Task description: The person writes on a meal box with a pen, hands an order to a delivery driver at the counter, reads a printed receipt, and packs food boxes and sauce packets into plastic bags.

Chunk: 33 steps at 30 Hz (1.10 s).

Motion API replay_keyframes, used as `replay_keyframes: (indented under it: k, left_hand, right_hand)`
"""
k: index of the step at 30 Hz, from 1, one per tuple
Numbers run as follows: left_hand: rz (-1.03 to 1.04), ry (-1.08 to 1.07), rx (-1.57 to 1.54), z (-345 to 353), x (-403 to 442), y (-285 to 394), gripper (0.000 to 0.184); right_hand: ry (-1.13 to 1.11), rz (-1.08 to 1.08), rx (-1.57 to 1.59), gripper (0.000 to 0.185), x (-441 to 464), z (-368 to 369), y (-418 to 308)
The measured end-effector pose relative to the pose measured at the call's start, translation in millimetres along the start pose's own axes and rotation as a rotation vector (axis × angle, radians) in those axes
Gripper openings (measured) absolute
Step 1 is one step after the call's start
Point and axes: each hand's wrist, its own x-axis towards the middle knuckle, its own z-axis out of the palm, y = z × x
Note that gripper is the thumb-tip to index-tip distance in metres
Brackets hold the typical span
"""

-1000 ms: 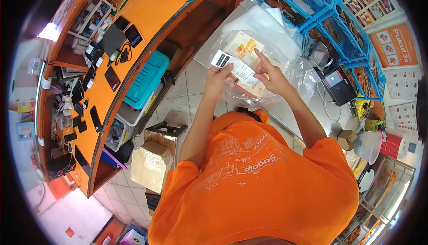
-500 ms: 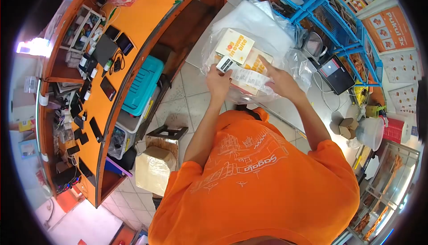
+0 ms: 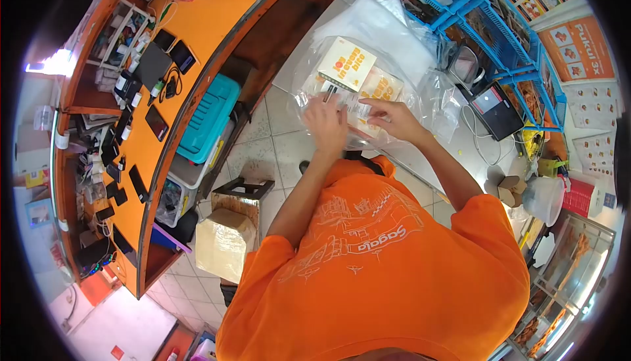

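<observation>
A small box with orange and yellow print (image 3: 347,64) rests on a larger printed box (image 3: 383,86), both with clear plastic bag film (image 3: 305,82) around them. A white printed paper slip (image 3: 355,106) lies over the near side of the larger box, partly covered by my fingers. My left hand (image 3: 327,126) spreads its fingers over the left end of the slip. At the slip's right end is my right hand (image 3: 397,123), index finger stretched to the left and thumb apart from it.
Blue plastic racks (image 3: 460,6) stand at the back right of the grey table (image 3: 430,154). A dark device with a screen (image 3: 493,108) and a white cable lie to the right. Phones and cables cover the orange counter (image 3: 197,13) at left; a teal-lidded bin (image 3: 208,118) sits below.
My left hand has gone from pinching the slip's left end to lying over it with spread fingers. My right hand has drawn back slightly to the left and down.
</observation>
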Motion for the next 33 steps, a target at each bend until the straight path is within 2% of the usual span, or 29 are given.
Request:
replay_keyframes:
  k: [2, 5, 8, 11, 14, 17, 20, 23, 26, 29, 33]
  left_hand:
    - [0.115, -0.15, -0.07, 7, -10, -5, 0.04]
    - [0.101, -0.207, -0.022, 10, -14, 5, 0.038]
    - [0.073, -0.202, 0.051, 10, -12, 11, 0.035]
    - [0.081, -0.199, 0.03, 10, -14, 7, 0.032]
    - [0.083, -0.163, 0.028, 15, -17, 3, 0.028]
    - [0.066, -0.158, 0.022, 13, -17, 3, 0.025]
    - [0.05, -0.171, 0.013, 14, -16, 3, 0.025]
    - [0.047, -0.178, 0.0, 15, -16, 2, 0.026]
    - [-0.004, -0.25, 0.029, 13, -13, 10, 0.033]
    - [-0.038, -0.243, 0.056, 18, -12, 23, 0.046]
    - [-0.033, -0.314, 0.099, 19, -12, 26, 0.061]
  right_hand:
    - [0.096, -0.001, 0.134, 0.042, 6, 1, 12]
    - [0.071, 0.0, 0.135, 0.027, 11, -13, 16]
    - [0.004, -0.041, 0.104, 0.034, 18, -28, 9]
    - [0.064, 0.022, -0.135, 0.05, 16, -29, -5]
    - [-0.077, 0.232, -0.095, 0.069, 3, -34, -19]
    - [-0.093, 0.059, -0.078, 0.08, -11, -37, -13]
    - [-0.011, -0.016, 0.043, 0.085, -15, -38, -11]
    - [-0.092, 0.115, 0.019, 0.088, -13, -47, -16]
    - [-0.18, 0.297, -0.368, 0.097, -15, -58, -22]
    - [-0.12, 0.197, -0.49, 0.098, -29, -64, -18]
    - [-0.155, 0.3, -0.536, 0.097, -33, -75, -57]
